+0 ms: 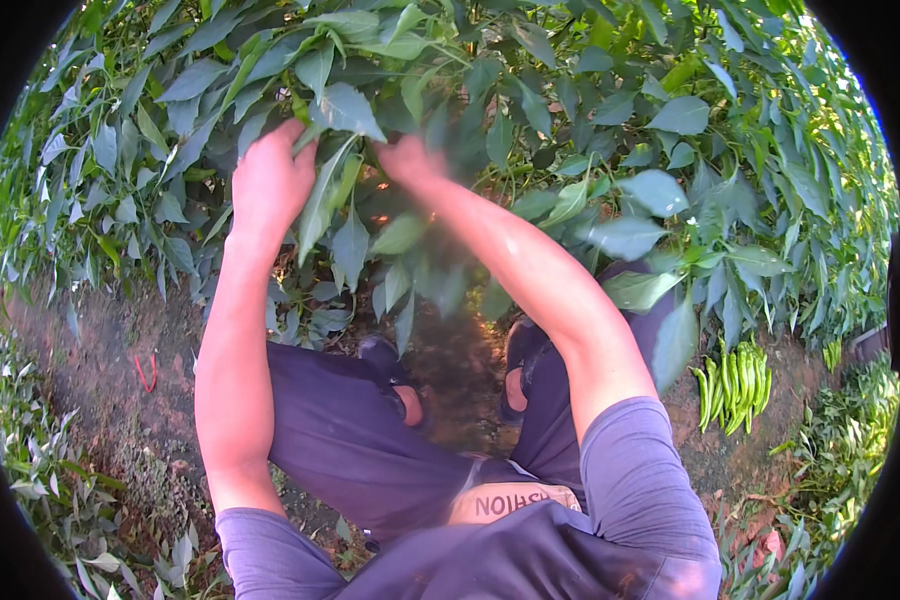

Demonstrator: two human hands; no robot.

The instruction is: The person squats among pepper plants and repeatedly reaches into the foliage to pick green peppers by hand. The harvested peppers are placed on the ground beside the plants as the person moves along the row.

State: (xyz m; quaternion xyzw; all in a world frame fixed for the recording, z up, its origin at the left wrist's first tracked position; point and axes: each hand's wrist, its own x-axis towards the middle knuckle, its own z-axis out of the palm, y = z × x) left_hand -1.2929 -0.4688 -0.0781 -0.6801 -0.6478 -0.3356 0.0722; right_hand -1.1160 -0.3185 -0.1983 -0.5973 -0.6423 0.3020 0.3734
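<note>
Both hands reach into the dense leaves of pepper plants (397,45) at the top of the view. My left hand (276,169) is among the leaves, its fingertips partly covered by foliage. To its right, my right hand (412,161) is blurred, and leaves hide its fingers. What either hand holds, if anything, cannot be made out. Between the hands hangs a long pale-green leaf (322,202). A pile of long green chili peppers (735,382) lies on the soil at my right.
My shoes (382,360) stand on bare soil (457,375) under the plants. A red strip (146,373) lies on the ground at the left. A smaller bunch of green peppers (832,354) sits farther right. Low plants (844,435) border the path.
</note>
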